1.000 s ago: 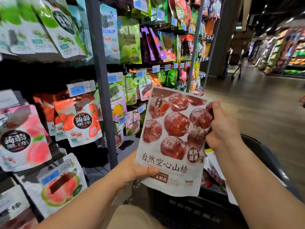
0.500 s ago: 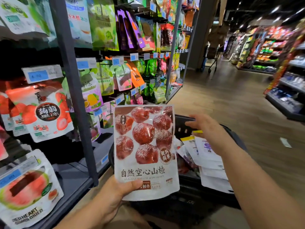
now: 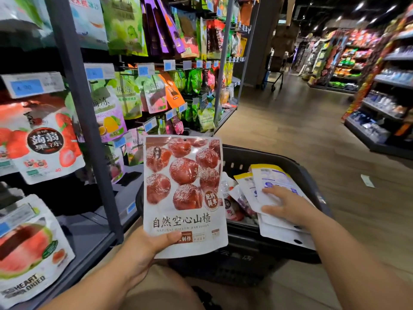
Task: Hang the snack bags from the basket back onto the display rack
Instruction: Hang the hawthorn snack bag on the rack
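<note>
Display rack (image 3: 76, 121) fills the person's left side, with pegs and price tags running away down the aisle. The basket (image 3: 257, 247) sits low, front and right, just beside the rack's bottom shelf. The hawthorn bag (image 3: 183, 193) is out of the basket and held upright between rack and basket, print facing the camera, long axis vertical. More white bags (image 3: 274, 177) lie stacked face-down in the basket, long axis running away from the person, leaning on the right wall. Left hand (image 3: 143, 249) grips the hawthorn bag at its bottom left corner, thumb across the front. Right hand (image 3: 288, 206) is laid flat on the top white bag, fingers spread and straight, with no curl visible, so it is touching and not yet gripping. Key relation: the hang hole (image 3: 185, 139) is at the top edge, the far end from the grip, and the rack lies left of and beyond it. The left hand is the nearer one to the pegs. Likely next move is up and left, hole leading. The top edge is unsupported and may flop off the peg tip. Which peg is free can't be told.
</note>
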The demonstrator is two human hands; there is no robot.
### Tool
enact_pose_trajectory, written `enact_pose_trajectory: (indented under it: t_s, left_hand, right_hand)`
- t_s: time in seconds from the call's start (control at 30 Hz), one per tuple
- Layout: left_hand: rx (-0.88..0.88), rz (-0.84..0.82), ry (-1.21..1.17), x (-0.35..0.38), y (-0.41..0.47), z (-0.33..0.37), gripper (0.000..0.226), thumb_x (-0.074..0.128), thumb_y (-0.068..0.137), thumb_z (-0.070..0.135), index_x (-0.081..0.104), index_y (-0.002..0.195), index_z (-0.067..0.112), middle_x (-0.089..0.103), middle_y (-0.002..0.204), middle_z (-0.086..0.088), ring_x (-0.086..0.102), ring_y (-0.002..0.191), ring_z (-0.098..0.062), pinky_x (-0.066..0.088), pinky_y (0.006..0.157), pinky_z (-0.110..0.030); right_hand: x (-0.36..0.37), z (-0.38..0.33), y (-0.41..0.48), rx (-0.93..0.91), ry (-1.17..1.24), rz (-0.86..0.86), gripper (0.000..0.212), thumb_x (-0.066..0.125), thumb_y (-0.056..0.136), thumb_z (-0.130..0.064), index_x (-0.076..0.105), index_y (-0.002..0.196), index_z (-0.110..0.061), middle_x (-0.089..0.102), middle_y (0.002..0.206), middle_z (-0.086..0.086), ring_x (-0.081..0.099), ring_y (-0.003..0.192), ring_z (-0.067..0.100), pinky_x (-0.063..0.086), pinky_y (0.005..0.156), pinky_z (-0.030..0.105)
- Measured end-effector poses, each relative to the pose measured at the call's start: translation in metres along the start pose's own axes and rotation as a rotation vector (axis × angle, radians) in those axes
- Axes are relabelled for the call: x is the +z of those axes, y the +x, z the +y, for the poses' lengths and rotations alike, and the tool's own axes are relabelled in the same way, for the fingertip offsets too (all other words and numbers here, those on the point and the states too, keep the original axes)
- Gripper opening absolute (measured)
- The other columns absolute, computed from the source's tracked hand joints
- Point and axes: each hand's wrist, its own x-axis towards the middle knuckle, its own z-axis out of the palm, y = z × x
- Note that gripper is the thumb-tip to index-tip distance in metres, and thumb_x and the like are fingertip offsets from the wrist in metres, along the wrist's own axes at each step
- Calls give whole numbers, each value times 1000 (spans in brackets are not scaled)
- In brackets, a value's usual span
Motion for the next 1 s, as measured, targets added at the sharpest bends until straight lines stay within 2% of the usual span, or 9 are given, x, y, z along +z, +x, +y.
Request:
enact_pose_trajectory:
  t_s: [0.07, 0.2, 0.3, 0.4, 0.5, 0.6, 0.7, 0.87, 1.0]
  left_hand:
    - [-9, -3, 2, 0, -1, 1, 62, 93, 47, 4, 74, 106, 3, 70, 113, -24, 69, 102, -41, 58, 85, -47]
    - [-8, -9, -2, -1, -2, 1, 68, 88, 44, 9, 72, 110, 3, 70, 114, -24, 68, 105, -42, 56, 91, -51]
    - [-4, -15, -2, -1, -2, 1, 65, 88, 44, 8, 73, 107, 4, 70, 114, -24, 68, 104, -42, 55, 91, -52]
    - [-11, -21, -8, -1, -2, 0, 62, 90, 42, 7, 76, 102, 5, 70, 112, -24, 69, 102, -42, 59, 85, -47]
    - [-6, -21, -6, -3, -2, -1, 61, 89, 42, 7, 76, 101, 6, 71, 112, -24, 69, 102, -42, 59, 84, -47]
    - [5, -13, -2, -4, -1, -2, 67, 89, 43, 8, 73, 107, 3, 70, 114, -24, 68, 103, -42, 58, 87, -48]
    - [15, 0, 4, -5, -2, -1, 73, 88, 42, 8, 69, 112, 1, 70, 113, -24, 68, 103, -42, 57, 87, -49]
    - [4, 2, -13, -3, -4, -1, 75, 88, 41, 6, 69, 113, 0, 70, 112, -25, 68, 103, -44, 53, 93, -56]
    - [51, 55, -24, -2, -6, 0, 81, 91, 41, 11, 66, 118, 1, 70, 112, -23, 68, 103, -43, 48, 99, -58]
  right_hand:
    - [0, -1, -1, 19, -52, -5, 73, 63, 79, -68, 37, 145, -47, 25, 160, -16, 21, 148, 12, 16, 119, 52]
    - [3, -5, 0, 91, -124, 6, 82, 58, 79, -75, 26, 149, -47, 16, 163, -15, 16, 150, 14, 11, 120, 55]
    - [5, -8, 2, 121, -103, 5, 86, 60, 77, -75, 24, 150, -46, 17, 163, -12, 20, 149, 17, 23, 118, 51]
    - [5, -10, 4, 144, -91, 63, 76, 57, 82, -72, 29, 149, -46, 27, 160, -12, 33, 143, 18, 37, 109, 42]
    - [5, -8, 2, 139, -109, 102, 64, 56, 86, -68, 39, 144, -48, 40, 154, -11, 44, 135, 19, 42, 101, 34]
    - [2, -6, -2, 126, -3, 194, 38, 59, 90, -59, 62, 126, -46, 63, 129, -10, 59, 107, 13, 48, 80, 27]
    - [0, -11, -4, 94, 112, 250, 20, 60, 94, -47, 73, 105, -38, 70, 107, -11, 60, 90, 9, 50, 79, 30]
    - [-2, -18, -5, 4, 5, 339, 26, 52, 99, -43, 75, 103, -31, 72, 110, -8, 61, 96, 16, 50, 77, 33]
    - [-18, -37, -8, -91, 18, 488, 25, 52, 99, -43, 74, 99, -29, 72, 96, -6, 62, 91, 18, 46, 69, 33]
